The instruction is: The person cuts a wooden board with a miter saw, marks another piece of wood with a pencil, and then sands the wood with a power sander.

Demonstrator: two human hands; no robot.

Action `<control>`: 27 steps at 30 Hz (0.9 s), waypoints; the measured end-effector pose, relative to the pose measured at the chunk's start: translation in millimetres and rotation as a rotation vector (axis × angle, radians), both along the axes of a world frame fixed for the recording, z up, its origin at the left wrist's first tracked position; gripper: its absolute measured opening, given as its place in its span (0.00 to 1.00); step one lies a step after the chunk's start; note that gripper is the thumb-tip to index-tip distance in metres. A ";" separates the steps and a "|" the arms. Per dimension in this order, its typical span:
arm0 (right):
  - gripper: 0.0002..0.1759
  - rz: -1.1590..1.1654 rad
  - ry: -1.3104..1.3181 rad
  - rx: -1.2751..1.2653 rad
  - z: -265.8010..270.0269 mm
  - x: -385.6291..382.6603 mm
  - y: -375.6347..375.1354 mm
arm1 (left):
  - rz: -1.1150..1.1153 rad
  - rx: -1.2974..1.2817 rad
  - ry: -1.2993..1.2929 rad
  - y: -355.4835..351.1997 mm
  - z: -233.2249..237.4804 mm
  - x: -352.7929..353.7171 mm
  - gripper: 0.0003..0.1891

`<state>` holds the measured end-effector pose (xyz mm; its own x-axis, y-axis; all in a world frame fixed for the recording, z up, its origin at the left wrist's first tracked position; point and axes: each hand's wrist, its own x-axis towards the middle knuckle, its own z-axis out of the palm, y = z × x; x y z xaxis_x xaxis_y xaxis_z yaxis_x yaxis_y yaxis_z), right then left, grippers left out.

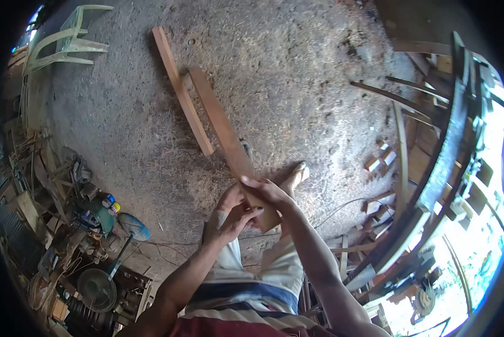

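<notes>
A long reddish-brown wooden plank (215,115) slopes from the upper left down to my lap, its near end between my two hands. My right hand (267,194) lies over its upper face and right edge, fingers wrapped on the wood. My left hand (238,223) grips the left edge close to the near end, with the fingertips partly hidden at the wood. Beyond, a second wooden beam (193,115) rests on the ground, left of the held plank and roughly parallel to it.
Several small wood blocks (380,158) lie on the dusty floor at right, near a stack of long timbers (426,191). At left are a fan (97,289), a green power tool (101,216) and scrap wood. A pale chair (67,48) stands at upper left. A cable (342,206) crosses the ground.
</notes>
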<state>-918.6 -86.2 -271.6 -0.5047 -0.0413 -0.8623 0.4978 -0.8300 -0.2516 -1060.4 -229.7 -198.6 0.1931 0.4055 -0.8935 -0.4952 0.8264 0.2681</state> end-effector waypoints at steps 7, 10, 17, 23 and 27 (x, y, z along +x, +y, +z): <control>0.25 0.359 -0.191 0.624 92.1 78.3 -50.1 | -0.079 -0.221 -0.177 -10.0 20.3 -29.1 0.41; 0.27 0.178 -0.314 0.498 204.0 156.5 -86.6 | 0.275 -0.324 -0.075 13.9 -21.2 -26.9 0.47; 0.31 0.090 -0.497 0.320 430.5 334.5 -185.4 | 0.397 -0.115 -0.238 130.6 41.1 122.2 0.52; 0.33 -0.540 -0.559 0.285 427.0 519.0 -300.7 | 0.188 0.294 -0.285 186.8 74.0 213.7 0.50; 0.36 -1.171 -0.256 0.350 390.4 578.4 -382.7 | 0.144 0.382 0.044 261.9 111.6 238.5 0.54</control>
